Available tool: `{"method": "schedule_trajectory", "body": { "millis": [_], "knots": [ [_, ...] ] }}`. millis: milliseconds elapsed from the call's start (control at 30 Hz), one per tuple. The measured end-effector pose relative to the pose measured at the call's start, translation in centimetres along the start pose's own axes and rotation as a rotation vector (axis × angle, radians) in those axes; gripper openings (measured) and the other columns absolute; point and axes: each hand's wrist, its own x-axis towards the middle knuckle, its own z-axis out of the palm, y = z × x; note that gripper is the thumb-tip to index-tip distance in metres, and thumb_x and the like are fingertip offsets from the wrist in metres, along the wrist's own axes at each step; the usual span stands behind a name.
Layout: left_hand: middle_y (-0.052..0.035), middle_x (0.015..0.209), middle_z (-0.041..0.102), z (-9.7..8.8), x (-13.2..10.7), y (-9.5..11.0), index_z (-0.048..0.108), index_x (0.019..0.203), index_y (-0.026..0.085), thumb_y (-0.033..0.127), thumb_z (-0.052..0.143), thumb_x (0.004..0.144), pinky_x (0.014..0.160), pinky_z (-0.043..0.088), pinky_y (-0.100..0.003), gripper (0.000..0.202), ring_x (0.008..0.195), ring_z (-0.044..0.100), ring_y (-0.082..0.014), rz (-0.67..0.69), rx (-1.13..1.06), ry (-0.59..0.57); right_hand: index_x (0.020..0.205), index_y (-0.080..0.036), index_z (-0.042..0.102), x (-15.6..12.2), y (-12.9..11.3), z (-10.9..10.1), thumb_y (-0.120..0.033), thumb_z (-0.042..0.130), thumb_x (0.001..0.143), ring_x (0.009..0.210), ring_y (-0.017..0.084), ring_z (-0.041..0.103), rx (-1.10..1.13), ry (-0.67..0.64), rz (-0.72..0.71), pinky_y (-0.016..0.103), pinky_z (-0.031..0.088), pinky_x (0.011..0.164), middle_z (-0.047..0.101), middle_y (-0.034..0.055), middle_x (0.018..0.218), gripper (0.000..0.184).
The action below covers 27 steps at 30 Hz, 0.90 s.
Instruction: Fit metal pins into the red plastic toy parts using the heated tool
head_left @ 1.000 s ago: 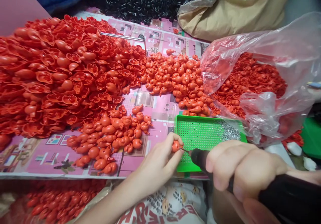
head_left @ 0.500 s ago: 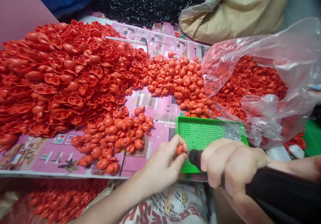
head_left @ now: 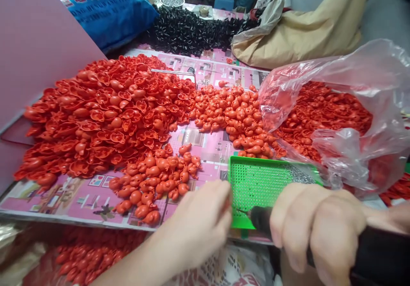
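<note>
A perforated tray (head_left: 259, 188) lies on the printed sheet (head_left: 77, 196), just left of a plastic bag (head_left: 339, 158).

Glossy red plastic parts (head_left: 105, 115), clear polythene bag (head_left: 339, 70)

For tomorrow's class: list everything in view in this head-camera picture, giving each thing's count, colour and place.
moulded plastic shells: large heap, red-orange, left of centre
rounded plastic pieces: two piles, red-orange, centre
clear plastic bag: one, holding red parts, right
perforated tray: one, green, front centre
black plastic parts: one heap, black, far side
metal bowl: one, silver, far side
sack: one, tan, far right
electric screwdriver: one, black, in right hand
left hand: one, closed, beside tray
right hand: one, gripping screwdriver
</note>
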Motion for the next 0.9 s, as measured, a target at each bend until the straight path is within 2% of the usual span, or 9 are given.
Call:
{"method": "schedule_trajectory", "body": {
  "millis": [67, 100, 167, 267, 333, 433, 600, 767, 900],
  "knots": [
    [-0.0067, 0.091, 0.060, -1.0, 0.2, -1.1, 0.050, 0.086, 0.020, 0.025, 0.038, 0.093, 0.069, 0.039, -0.035, 0.015, 0.083, 0.055, -0.0234, -0.107, 0.226, 0.098, 0.101, -0.034, 0.063, 0.6, -0.8, 0.0, -0.031, 0.072, 0.082, 0.040, 0.010, 0.058, 0.070, -0.124, -0.060, 0.023, 0.056, 0.051, 0.055, -0.0099, 0.050, 0.021],
    [-0.0099, 0.093, 0.061, -1.6, 0.2, -1.7, 0.051, 0.087, 0.019, 0.027, 0.037, 0.094, 0.071, 0.040, -0.038, 0.017, 0.087, 0.056, -0.0270, -0.161, 0.357, 0.150, 0.110, -0.035, 0.060, 0.8, -1.2, 0.1, -0.024, 0.069, 0.082, 0.044, 0.011, 0.060, 0.061, -0.109, -0.073, 0.026, 0.057, 0.054, 0.057, -0.0091, 0.054, 0.031],
    [-0.0162, 0.096, 0.063, -2.8, 0.1, -2.8, 0.056, 0.088, 0.016, 0.035, 0.039, 0.094, 0.076, 0.040, -0.046, 0.026, 0.095, 0.056, -0.0358, -0.244, 0.599, 0.223, 0.115, -0.036, 0.057, 0.9, -1.9, 0.3, -0.016, 0.064, 0.082, 0.052, 0.014, 0.062, -0.058, 0.073, -0.066, 0.032, 0.057, 0.060, 0.058, -0.0067, 0.060, 0.040],
    [-0.0228, 0.095, 0.064, -4.3, 0.5, -3.2, 0.061, 0.090, 0.011, 0.048, 0.044, 0.092, 0.078, 0.040, -0.053, 0.041, 0.096, 0.056, -0.0440, -0.342, 0.787, 0.310, 0.088, -0.027, 0.060, 0.4, -1.5, 0.7, -0.017, 0.061, 0.083, 0.057, 0.015, 0.061, -0.250, 0.275, 0.041, 0.033, 0.052, 0.060, 0.059, -0.0022, 0.065, 0.011],
    [-0.0246, 0.097, 0.065, -4.7, 2.2, -2.7, 0.062, 0.096, 0.008, 0.049, 0.046, 0.091, 0.080, 0.040, -0.053, 0.044, 0.097, 0.057, -0.0444, -0.362, 0.771, 0.362, 0.073, -0.022, 0.055, -0.1, -0.2, 0.8, -0.025, 0.060, 0.086, 0.057, 0.014, 0.058, -0.304, 0.293, 0.112, 0.032, 0.048, 0.058, 0.056, -0.0010, 0.064, 0.014],
    [-0.0246, 0.109, 0.064, -4.4, 6.6, -1.8, 0.057, 0.113, 0.009, 0.037, 0.050, 0.090, 0.082, 0.042, -0.049, 0.037, 0.102, 0.059, -0.0419, -0.340, 0.634, 0.446, 0.070, -0.022, 0.054, -0.5, 2.4, 0.9, -0.033, 0.061, 0.085, 0.058, 0.015, 0.055, -0.320, 0.356, 0.140, 0.033, 0.048, 0.060, 0.053, -0.0014, 0.062, 0.020],
    [-0.0247, 0.111, 0.064, -3.2, 12.5, -2.0, 0.056, 0.118, 0.011, 0.019, 0.041, 0.090, 0.070, 0.046, -0.041, 0.032, 0.095, 0.065, -0.0373, -0.346, 0.535, 0.450, 0.072, -0.022, 0.056, -0.2, 5.8, 1.9, -0.027, 0.066, 0.081, 0.059, 0.015, 0.054, -0.286, 0.389, 0.164, 0.035, 0.052, 0.062, 0.052, -0.0024, 0.062, 0.013],
    [-0.0230, 0.110, 0.065, -3.7, 11.6, -2.1, 0.059, 0.111, 0.013, 0.021, 0.039, 0.092, 0.068, 0.045, -0.037, 0.029, 0.102, 0.062, -0.0370, -0.309, 0.563, 0.449, 0.072, -0.023, 0.056, -0.5, 7.0, 2.4, -0.028, 0.065, 0.080, 0.060, 0.016, 0.054, -0.263, 0.382, 0.190, 0.033, 0.053, 0.059, 0.052, -0.0019, 0.062, 0.013],
    [-0.0127, 0.093, 0.070, -4.3, 8.8, -0.9, 0.055, 0.110, 0.016, 0.028, 0.048, 0.088, 0.066, 0.043, -0.032, 0.026, 0.086, 0.064, -0.0281, -0.173, 0.495, 0.479, 0.072, -0.024, 0.056, -1.2, 7.1, 1.9, -0.027, 0.064, 0.079, 0.062, 0.017, 0.055, -0.272, 0.379, 0.208, 0.035, 0.053, 0.061, 0.053, -0.0015, 0.063, 0.011]
  ]
}}
